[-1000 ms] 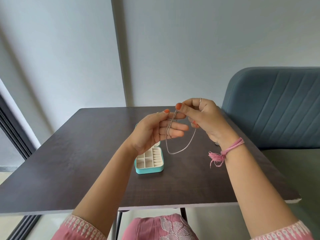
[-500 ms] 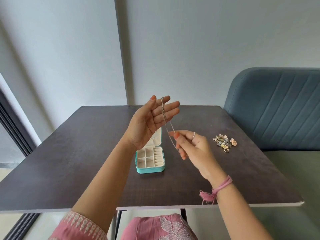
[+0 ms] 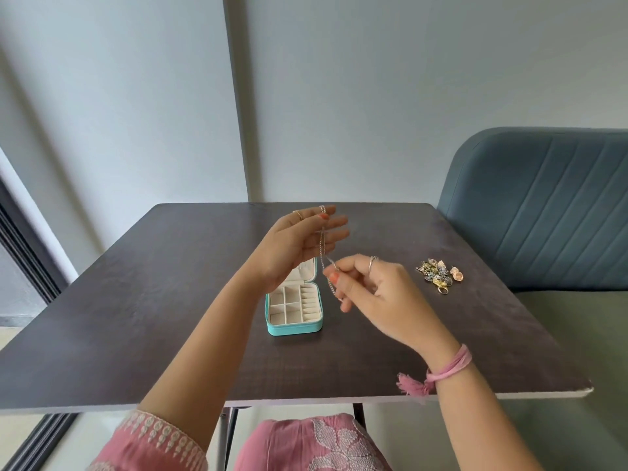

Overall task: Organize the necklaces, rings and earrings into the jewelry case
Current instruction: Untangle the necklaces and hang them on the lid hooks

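Head view: necklace (image 3: pixel 323 244) hangs near upright, looped over the straight fingers of the left hand (image 3: pixel 299 244), lower end pinched by the right hand (image 3: pixel 367 287), w/ both just above the jewelry case (image 3: pixel 294 309). Case lies open below and slightly left of the pinch; compartments look empty (lid pocket unclear). Earrings and rings pile (image 3: pixel 438 275) sits well right on the table (image 3: pixel 136 300).
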Demonstrator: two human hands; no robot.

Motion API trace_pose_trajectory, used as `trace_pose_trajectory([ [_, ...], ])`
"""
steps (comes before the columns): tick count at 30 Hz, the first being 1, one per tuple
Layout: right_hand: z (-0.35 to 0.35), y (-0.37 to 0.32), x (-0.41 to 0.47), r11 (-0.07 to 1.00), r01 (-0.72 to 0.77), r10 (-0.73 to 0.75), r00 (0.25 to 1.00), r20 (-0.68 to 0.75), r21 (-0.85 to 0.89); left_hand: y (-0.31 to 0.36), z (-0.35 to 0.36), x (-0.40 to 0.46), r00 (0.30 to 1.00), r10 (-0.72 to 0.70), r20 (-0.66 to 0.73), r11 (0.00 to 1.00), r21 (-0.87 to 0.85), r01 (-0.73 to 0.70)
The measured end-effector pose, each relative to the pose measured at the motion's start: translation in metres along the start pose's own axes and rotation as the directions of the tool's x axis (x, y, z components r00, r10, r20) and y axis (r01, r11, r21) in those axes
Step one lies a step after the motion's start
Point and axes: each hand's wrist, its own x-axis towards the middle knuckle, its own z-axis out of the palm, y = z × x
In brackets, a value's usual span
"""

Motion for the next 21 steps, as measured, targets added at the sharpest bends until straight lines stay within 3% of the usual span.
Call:
trace_pose_trajectory([
  [5,-0.020,-0.014,0.022,0.999,-0.047,0.047,0.999,0.027,0.026,-0.001,0.000,-0.007,0.990,-0.067,0.121,0.997,0.032,0.064],
  [9,-0.027,-0.019,0.038,0.983,-0.115,0.115,0.993,0.010,0.144,-0.001,-0.001,-0.007,0.978,-0.060,0.199,0.998,0.027,0.056],
  [17,-0.021,-0.019,0.046,0.931,-0.178,0.224,0.968,-0.114,0.317,-0.004,-0.004,-0.007,0.969,-0.063,0.238,0.998,0.027,0.058],
  [21,-0.008,-0.015,0.044,0.884,-0.196,0.308,0.927,-0.213,0.425,-0.009,-0.007,-0.008,0.976,-0.043,0.213,0.987,-0.142,0.074],
])
